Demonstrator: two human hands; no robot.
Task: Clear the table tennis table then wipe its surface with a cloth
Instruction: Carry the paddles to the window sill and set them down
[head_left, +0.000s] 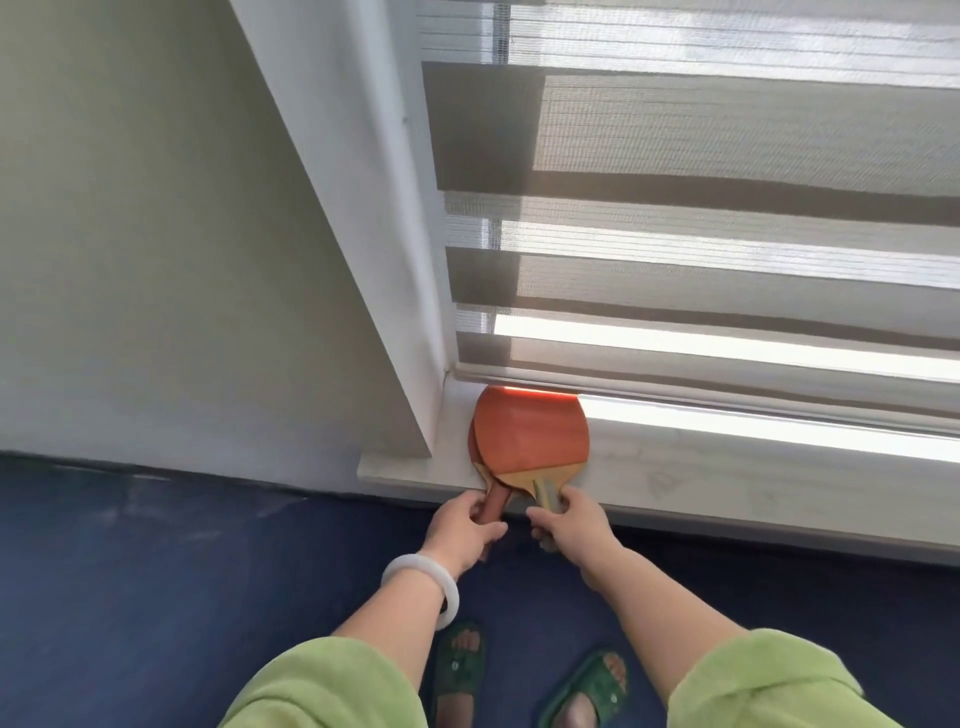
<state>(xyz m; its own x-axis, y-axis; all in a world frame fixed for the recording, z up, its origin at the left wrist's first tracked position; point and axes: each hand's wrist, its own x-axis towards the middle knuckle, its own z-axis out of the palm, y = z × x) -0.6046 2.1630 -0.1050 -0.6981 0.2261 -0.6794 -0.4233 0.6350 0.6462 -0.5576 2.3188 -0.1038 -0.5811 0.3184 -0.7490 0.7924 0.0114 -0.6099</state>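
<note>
- Two table tennis paddles stacked flat on the window sill (727, 467), in the corner by the wall. Table itself + cloth not in view.
- Top paddle (532, 431): orange-red rubber up, blade tip tucked under the blind's bottom rail (727, 387).
- Lower paddle (474, 448): mostly hidden, only its L edge + reddish handle show.
- Key relation: both blades lie away from the fingers, twd the window. Long axes run roughly person-to-window, handles fanning apart and sticking out past the sill's front edge.
- Left hand (465, 525), white bangle (415, 569) on the wrist: fingers curled round the lower paddle's reddish handle.
- Right hand (569, 522): thumb + fingers wrap the top paddle's pale wood handle.
- Each hand is nearest its own handle, no crossing.
- Judgement: looks like the clearing stage, paddles parked off the table; wiping not yet begun. Can't tell if they're being set down or lifted.
- Risk: handles overhang, so a loose release could tip the stack onto the blue floor (156, 571).
</note>
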